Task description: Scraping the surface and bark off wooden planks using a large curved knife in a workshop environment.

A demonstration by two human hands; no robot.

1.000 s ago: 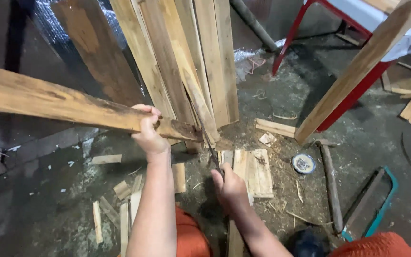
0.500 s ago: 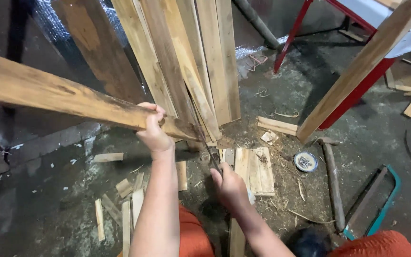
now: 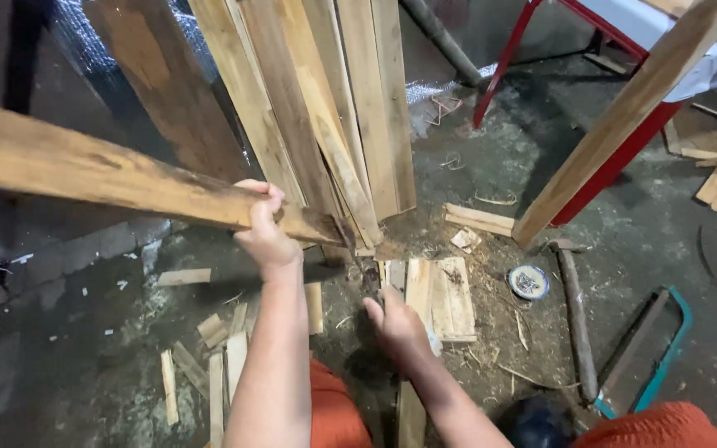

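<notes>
My left hand (image 3: pixel 264 226) grips a long, weathered wooden plank (image 3: pixel 85 170) close to its right end, and the plank runs off to the left, held above the floor. My right hand (image 3: pixel 396 325) is lower and to the right, closed around the handle of a dark narrow tool (image 3: pixel 368 278). The tool points up toward the plank's end, where it meets the foot of the upright boards. I cannot make out what kind of tool it is.
Several boards (image 3: pixel 325 108) lean upright straight ahead. Short flat boards (image 3: pixel 446 299) and wood scraps (image 3: pixel 217 365) lie on the dirty floor. To the right are a slanted plank (image 3: pixel 624 116), a red table leg (image 3: pixel 504 62), a small round tin (image 3: pixel 529 282), a hammer (image 3: pixel 576 319) and a teal-framed saw (image 3: pixel 661 348).
The plank's far left end has tipped up slightly. Both hands have stayed almost in place.
</notes>
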